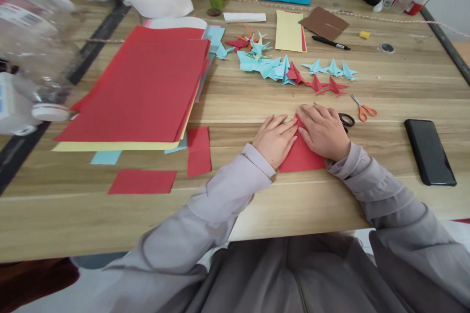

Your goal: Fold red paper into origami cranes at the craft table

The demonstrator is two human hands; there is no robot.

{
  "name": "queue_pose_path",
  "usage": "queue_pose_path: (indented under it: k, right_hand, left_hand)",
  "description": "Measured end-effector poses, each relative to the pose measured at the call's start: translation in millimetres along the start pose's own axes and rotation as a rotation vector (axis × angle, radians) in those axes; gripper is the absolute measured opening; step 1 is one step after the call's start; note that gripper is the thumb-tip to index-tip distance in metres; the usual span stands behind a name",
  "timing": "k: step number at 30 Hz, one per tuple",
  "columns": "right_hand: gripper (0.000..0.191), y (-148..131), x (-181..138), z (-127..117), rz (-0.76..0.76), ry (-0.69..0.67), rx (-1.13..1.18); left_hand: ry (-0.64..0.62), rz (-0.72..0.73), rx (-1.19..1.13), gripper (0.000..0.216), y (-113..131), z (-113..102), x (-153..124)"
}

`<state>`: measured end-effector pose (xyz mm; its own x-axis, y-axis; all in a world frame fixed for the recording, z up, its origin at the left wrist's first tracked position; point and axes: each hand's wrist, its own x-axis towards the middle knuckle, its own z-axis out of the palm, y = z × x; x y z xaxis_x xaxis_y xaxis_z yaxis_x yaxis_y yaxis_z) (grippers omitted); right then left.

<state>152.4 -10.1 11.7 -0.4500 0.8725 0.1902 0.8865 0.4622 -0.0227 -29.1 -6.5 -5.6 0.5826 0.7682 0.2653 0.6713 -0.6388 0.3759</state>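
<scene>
A folded piece of red paper (301,156) lies on the wooden table (257,102) in front of me. My left hand (274,138) rests flat on its left side, fingers stretched toward the top point. My right hand (323,131) lies flat on its right side, fingertips meeting the left hand's over the paper. Both hands press the paper down; neither grips it.
A stack of red and yellow sheets (143,88) lies at left, with two loose red pieces (199,150) near it. Folded blue and red paper cranes (286,68) lie beyond my hands. Orange-handled scissors (363,109), a black phone (429,151) and a pen (330,42) lie at right.
</scene>
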Motion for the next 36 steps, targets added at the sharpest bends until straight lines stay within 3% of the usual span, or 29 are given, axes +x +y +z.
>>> queue_pose_path:
  k: [36]
  right_hand:
    - [0.045, -4.1, -0.8, 0.6, 0.021, 0.009, -0.020]
  left_hand:
    - [-0.093, -0.023, 0.101, 0.041, 6.2, -5.4, -3.1]
